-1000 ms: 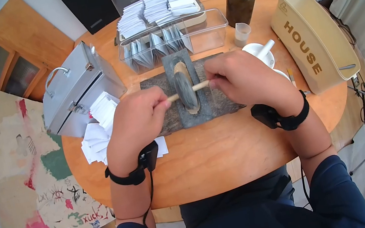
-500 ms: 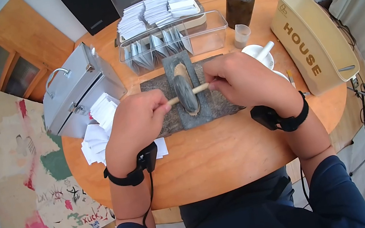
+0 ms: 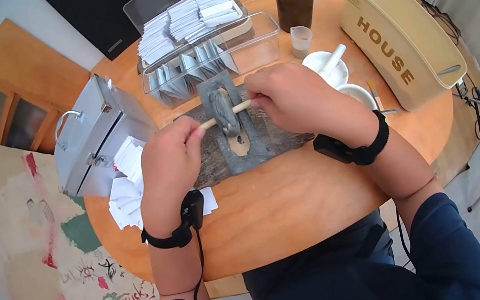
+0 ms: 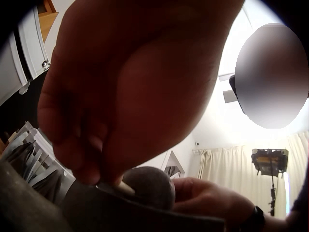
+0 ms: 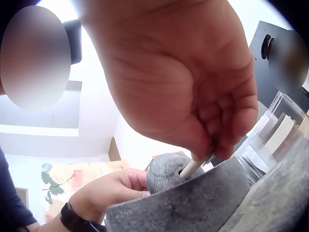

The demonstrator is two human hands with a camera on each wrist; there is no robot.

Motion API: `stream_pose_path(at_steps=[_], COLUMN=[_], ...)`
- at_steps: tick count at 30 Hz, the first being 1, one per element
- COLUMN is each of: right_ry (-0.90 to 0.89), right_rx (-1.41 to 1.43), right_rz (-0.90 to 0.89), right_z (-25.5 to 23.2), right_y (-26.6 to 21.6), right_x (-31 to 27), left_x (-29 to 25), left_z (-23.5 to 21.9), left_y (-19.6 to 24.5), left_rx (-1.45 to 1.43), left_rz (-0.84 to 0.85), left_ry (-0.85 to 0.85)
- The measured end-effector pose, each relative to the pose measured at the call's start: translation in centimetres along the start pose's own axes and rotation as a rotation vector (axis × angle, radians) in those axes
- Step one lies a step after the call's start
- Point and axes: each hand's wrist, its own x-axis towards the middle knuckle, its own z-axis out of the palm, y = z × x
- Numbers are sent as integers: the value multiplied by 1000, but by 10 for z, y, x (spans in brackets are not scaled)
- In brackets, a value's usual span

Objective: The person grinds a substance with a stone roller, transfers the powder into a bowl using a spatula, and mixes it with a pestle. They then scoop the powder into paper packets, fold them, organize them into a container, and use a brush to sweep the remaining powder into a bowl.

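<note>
A grey stone grinding wheel [image 3: 224, 114] stands upright in the long stone trough [image 3: 258, 153], towards its far end. Tan powder [image 3: 240, 147] shows in the hollow on the near side of the wheel. A pale wooden rod runs through the wheel's centre as its axle. My left hand [image 3: 170, 156] pinches the left end of this rod between thumb and fingers. On the other side, my right hand [image 3: 297, 91] grips the right end [image 5: 192, 169]. Under the trough lies a dark, rough board [image 3: 204, 163].
White paper packets [image 3: 126, 199] lie by a silver metal case [image 3: 93, 134] at left. Behind the trough stands a clear bin [image 3: 264, 49] with folded packets. To the right are a brown jar [image 3: 295, 2], a plastic cup [image 3: 301, 43], a white mortar [image 3: 314, 63] and a beige HOUSE bin [image 3: 377, 55].
Both hands have pushed the wheel away from the body along the trough, uncovering powder at the near end. The head view has shifted and tilted slightly.
</note>
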Motion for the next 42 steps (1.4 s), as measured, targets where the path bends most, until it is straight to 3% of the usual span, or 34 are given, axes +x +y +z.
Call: stream_pose_path(at_steps=[2, 5, 8, 11, 13, 15, 17, 18, 20, 23, 29, 36, 38, 42], right_ry=[21, -102, 8, 62, -56, -2, 54, 31, 8, -84, -21, 125, 138, 224], right_rx=[4, 85, 27, 4, 44, 31, 16, 17, 16, 93, 68, 217, 241, 287], right_rz=[2, -33, -38, -31, -52, -35, -17, -17, -17, -22, 39, 14, 8, -27], right_z=[-3, -10, 1, 0, -11, -3, 0, -1, -5, -9, -1, 0, 3, 8], right_y=[1, -2, 2, 1, -6, -3, -1, -1, -1, -3, 1, -5, -4, -4], right_x=[-2, -4, -2, -2, -5, -3, -2, -1, -1, -3, -1, 1, 1, 2], left_x=[-1, -5, -1, 0, -3, -2, 1, 1, 1, -1, 0, 0, -1, -1], left_z=[-10, -18, -3, -8, -12, -9, 4, 0, -13, -16, -6, -8, -7, -6], left_y=[5, 4, -2, 2, 1, 0, -3, -1, 5, 3, -1, 0, -5, -6], left_rx=[-48, -88, -59, -22, -46, -66, -68, -69, -31, -96, -119, -119, -56, -18], left_rz=[-117, -100, -146, -114, -104, -94, -103, -102, -88, -112, -107, -137, 8, 50], left_ry=[-183, -273, -138, -188, -213, -234, -30, -28, -220, -265, -126, -217, -183, -156])
